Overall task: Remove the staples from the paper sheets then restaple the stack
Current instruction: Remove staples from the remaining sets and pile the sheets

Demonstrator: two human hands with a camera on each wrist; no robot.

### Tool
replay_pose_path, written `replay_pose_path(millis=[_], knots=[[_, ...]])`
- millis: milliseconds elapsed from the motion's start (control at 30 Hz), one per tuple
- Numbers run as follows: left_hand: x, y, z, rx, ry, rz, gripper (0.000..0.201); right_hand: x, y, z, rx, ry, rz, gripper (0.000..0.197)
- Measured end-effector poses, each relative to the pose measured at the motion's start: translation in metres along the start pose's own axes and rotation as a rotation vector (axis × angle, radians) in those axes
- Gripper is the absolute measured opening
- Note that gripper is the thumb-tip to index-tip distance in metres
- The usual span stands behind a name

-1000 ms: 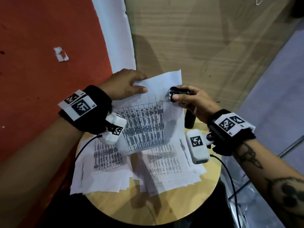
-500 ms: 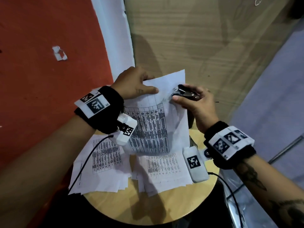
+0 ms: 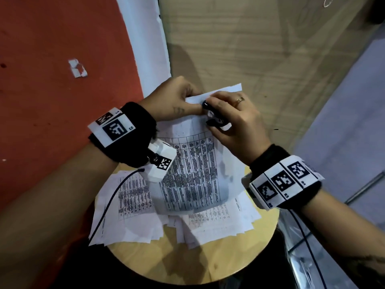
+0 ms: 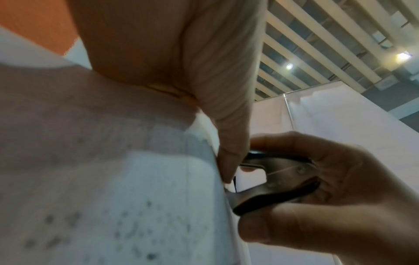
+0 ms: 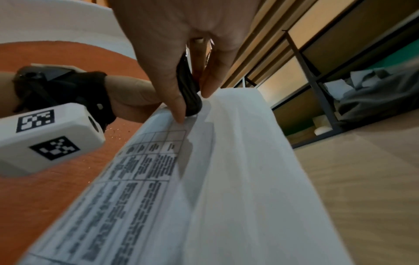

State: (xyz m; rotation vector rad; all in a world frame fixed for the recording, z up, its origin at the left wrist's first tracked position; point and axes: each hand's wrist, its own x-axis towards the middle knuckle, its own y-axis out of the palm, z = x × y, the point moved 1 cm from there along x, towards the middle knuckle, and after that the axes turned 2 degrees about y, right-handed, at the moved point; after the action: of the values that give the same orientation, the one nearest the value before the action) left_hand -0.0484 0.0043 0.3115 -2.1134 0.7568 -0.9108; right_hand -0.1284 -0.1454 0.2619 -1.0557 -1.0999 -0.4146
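A stapled set of printed sheets [image 3: 193,170] is held up above the round wooden stool [image 3: 208,265]. My left hand [image 3: 177,99] pinches the sheets [image 4: 113,179] at their top edge. My right hand [image 3: 233,117] grips a black and metal staple remover [image 3: 214,119] and has it against the top of the paper, right beside my left thumb. In the left wrist view the staple remover [image 4: 276,181] has its metal jaws at the paper's edge. The right wrist view shows the staple remover [image 5: 188,93] between thumb and fingers on the sheets [image 5: 204,179]. No staple is visible.
More printed sheets [image 3: 129,207] lie in loose overlapping piles on the stool, some over its edge. An orange wall [image 3: 52,69] is on the left, a wooden panel [image 3: 250,49] behind. Cables [image 3: 108,207] hang from both wrist cameras.
My right hand has moved left with the staple remover, from the paper's right edge onto its top, close to my left thumb. Both hands and the sheets have risen slightly.
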Motion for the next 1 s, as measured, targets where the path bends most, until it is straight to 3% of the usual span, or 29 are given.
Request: replay_pose_path(millis=[200,400,500,700,833,1000], knots=[[-0.002,0.0,0.0,-0.092,-0.029,0.027,0.045,0.008,-0.002,0.0,-0.104,-0.075,0.035,0.025],[-0.003,-0.001,-0.001,-0.18,-0.06,0.079,0.017,0.011,-0.003,0.002,-0.105,-0.116,0.074,0.022],[-0.002,-0.002,0.0,-0.179,-0.049,0.103,0.024,0.013,-0.002,0.0,-0.104,-0.131,0.099,0.02],[-0.002,-0.002,0.0,-0.126,-0.035,0.122,0.016,0.016,0.001,-0.005,-0.134,-0.171,0.162,0.012],[-0.002,-0.003,-0.001,-0.171,-0.049,0.139,0.028,0.014,0.0,-0.007,-0.161,-0.178,0.147,0.01],[-0.006,-0.006,0.0,-0.253,-0.043,0.199,0.019,0.011,-0.003,-0.006,-0.098,-0.125,0.082,0.014]])
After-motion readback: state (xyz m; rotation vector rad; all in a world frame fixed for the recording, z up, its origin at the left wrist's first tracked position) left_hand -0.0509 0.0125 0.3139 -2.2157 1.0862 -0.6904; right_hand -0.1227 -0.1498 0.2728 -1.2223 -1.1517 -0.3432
